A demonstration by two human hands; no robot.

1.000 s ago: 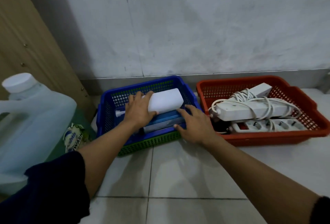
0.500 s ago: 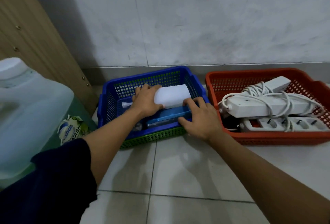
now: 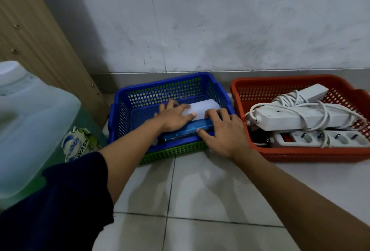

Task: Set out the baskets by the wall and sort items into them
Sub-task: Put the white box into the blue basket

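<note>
A blue basket (image 3: 166, 84) sits nested in a green basket (image 3: 176, 151) on the tiled floor by the wall. Inside it lie a white bottle (image 3: 204, 108) and a flat blue item (image 3: 188, 133). My left hand (image 3: 174, 117) rests on the white bottle, fingers spread over its left end. Fingers of my right hand (image 3: 222, 133) touch the bottle's right end and the blue item, at the basket's front right corner. To the right, a red basket (image 3: 312, 153) holds white power strips (image 3: 296, 118) with coiled cords.
A large translucent jug (image 3: 30, 126) of green liquid stands at the left, with a torn wash packet (image 3: 77, 146) beside it. A wooden cabinet side (image 3: 40, 36) rises behind the jug. The grey wall (image 3: 220, 20) runs behind both baskets. Tiled floor lies in front.
My left hand has lowered the white bottle flatter into the blue basket. My right hand has slid up to the bottle's right end. The view has shifted slightly.
</note>
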